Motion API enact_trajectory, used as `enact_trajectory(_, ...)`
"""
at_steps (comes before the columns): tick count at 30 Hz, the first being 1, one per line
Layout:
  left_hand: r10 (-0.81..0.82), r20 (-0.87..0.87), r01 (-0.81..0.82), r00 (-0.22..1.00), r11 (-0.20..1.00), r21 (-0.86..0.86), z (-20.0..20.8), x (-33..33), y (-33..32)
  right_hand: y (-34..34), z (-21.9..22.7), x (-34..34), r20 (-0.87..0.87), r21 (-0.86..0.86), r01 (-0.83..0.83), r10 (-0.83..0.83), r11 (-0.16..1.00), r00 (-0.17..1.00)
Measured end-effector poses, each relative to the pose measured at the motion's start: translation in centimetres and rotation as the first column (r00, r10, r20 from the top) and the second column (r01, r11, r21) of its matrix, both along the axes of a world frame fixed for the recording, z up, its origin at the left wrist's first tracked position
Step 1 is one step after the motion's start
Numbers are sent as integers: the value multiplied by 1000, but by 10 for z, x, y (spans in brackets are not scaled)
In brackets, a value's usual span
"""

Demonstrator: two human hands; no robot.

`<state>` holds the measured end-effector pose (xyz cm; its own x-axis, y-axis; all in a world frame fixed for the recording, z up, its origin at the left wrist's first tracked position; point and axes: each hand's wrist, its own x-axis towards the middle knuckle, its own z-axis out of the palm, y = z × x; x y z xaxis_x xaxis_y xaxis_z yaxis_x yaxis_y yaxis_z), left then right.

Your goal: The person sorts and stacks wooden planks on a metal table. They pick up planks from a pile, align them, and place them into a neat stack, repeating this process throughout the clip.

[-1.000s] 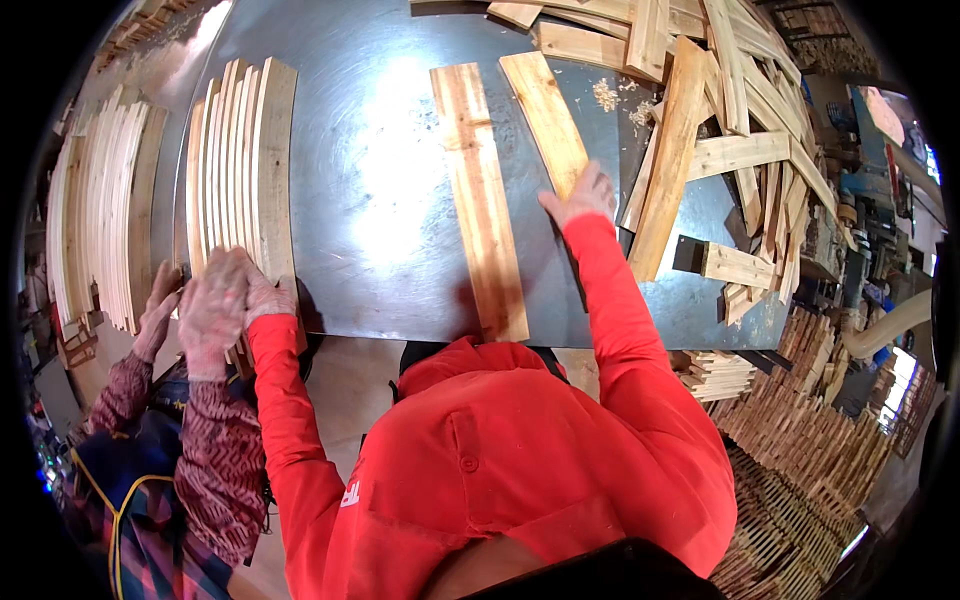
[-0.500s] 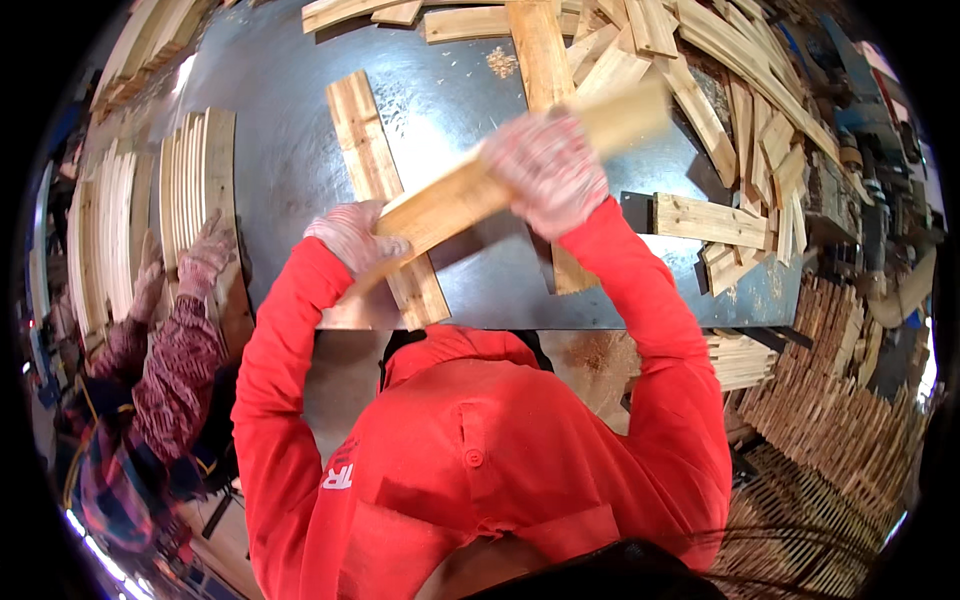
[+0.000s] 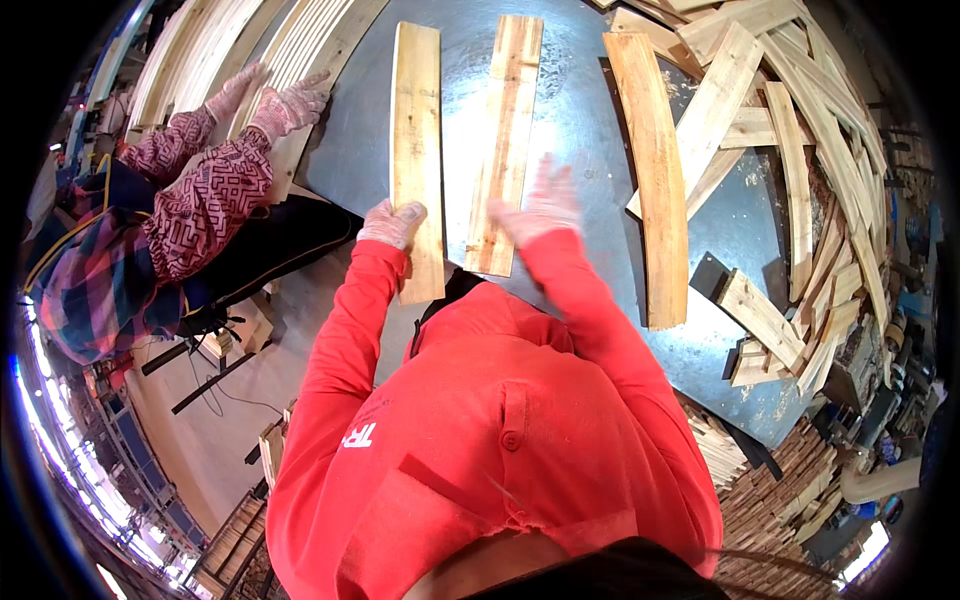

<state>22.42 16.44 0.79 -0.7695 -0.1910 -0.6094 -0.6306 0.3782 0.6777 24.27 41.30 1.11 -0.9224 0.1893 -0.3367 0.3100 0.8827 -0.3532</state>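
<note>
My left hand (image 3: 390, 226), in a pale glove, is closed around the near left edge of a light wooden board (image 3: 416, 150), its thumb on top. The board's near end sticks out past the table edge. My right hand (image 3: 545, 208), gloved and blurred by motion, has its fingers stretched out. It is at the right edge of a second wooden board (image 3: 510, 120) with brown streaks; whether it touches that board I cannot tell. Farther right, a longer yellowish board (image 3: 650, 180) lies on the metal table (image 3: 590, 120).
A co-worker's gloved hands (image 3: 285, 108) rest at a row of boards (image 3: 325, 40) standing side by side at the far left. Jumbled boards (image 3: 720, 95) cover the table's right side, with short offcuts (image 3: 762, 318) near its corner. Stacked wood (image 3: 775, 490) stands below right.
My view has turned, shifting the scene. The board held slantwise in both hands now lies lengthwise beside the streaked board, in my left hand only. My right hand has let go of it.
</note>
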Motion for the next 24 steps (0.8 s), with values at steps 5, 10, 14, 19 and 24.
enact_trajectory(5, -99, -29, 98, 995, 995, -34, -27, -9, -13, -71, -18, -30, -37, 99, 30, -26, 995, 999)
enact_trajectory(10, -309, 48, 311, 950, 914, -262, 17, -36, -6, -57, 17, -65, 235, -34, 338, -322, 940, 917)
enact_trajectory(14, -437, -4, 415, 899, 856, -308, -23, -72, 1, -93, 3, -72, 164, -133, 303, -281, 944, 946)
enact_trajectory(19, -509, -116, 482, 853, 853, -198, -39, -74, 2, -121, -12, -47, -137, -403, 102, -170, 910, 976)
enact_trajectory(24, -504, 41, 505, 863, 856, -110, 15, -75, 9, -91, -50, -6, -128, -648, 123, -266, 752, 955)
